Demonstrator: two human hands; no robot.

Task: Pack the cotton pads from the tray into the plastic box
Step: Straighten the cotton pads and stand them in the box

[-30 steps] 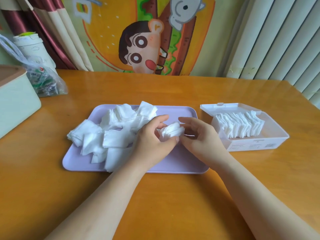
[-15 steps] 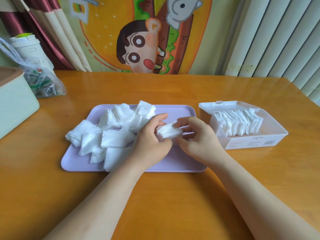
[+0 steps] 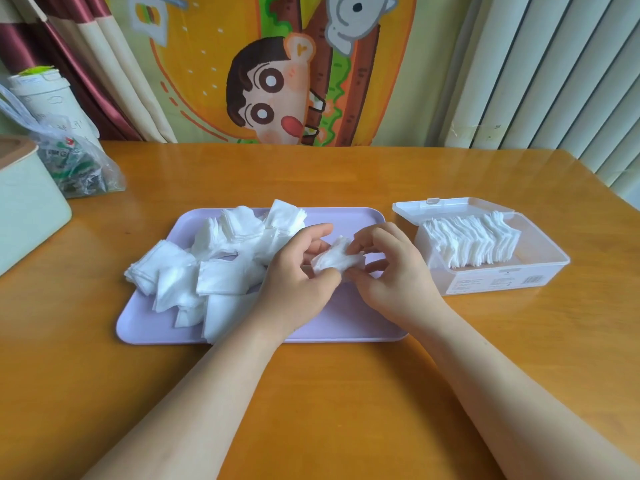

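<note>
Cotton bundle: a small stack of white square cotton pads (image 3: 337, 259) is held above the right part of the flat lilac plastic tray (image 3: 349, 320), not yet in the box.
Left hand: thumb and fingers of the left hand (image 3: 298, 277) curl round the left end of the stack.
Right hand: the right hand (image 3: 394, 271) pinches the right end with bent fingertips.
Loose pile: many more white pads (image 3: 214, 271) lie in disorder on the tray's left half.
Clear box: the transparent rectangular plastic box (image 3: 547, 268) stands just right of the tray, lid open, with a row of pads (image 3: 474, 244) standing on edge inside.
Risk of fanning: the stack looks uneven, so single pads may slip out on the way.
Risk at the box: pushing the stack in may tip the standing row, or slide the light box on the wooden table (image 3: 346, 410).
</note>
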